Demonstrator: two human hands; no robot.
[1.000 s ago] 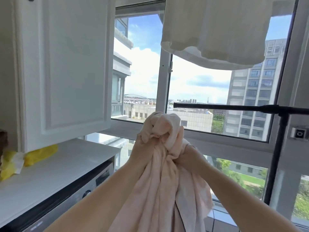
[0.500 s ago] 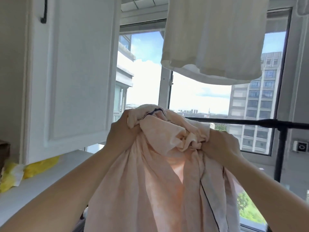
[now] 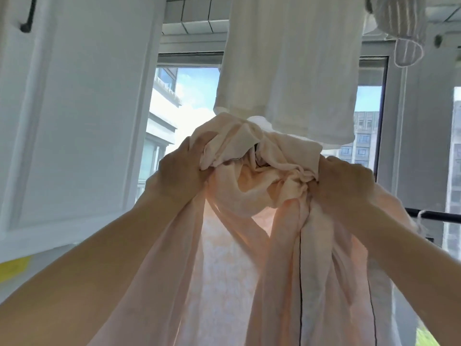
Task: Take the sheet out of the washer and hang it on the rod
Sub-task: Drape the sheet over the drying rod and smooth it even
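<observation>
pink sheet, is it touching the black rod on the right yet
Cannot tell. In the head view the sheet, bunched in both hands, covers most of the rod; only its right end shows, past the right hand, so no contact or gap shows.

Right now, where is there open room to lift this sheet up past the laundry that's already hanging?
Open gap: left of the white cloth, between it and the cabinet door, in front of the window. Crowded: straight above the sheet, whose bunch nearly meets the white cloth's hem, and upper right, where a striped garment hangs.
</observation>
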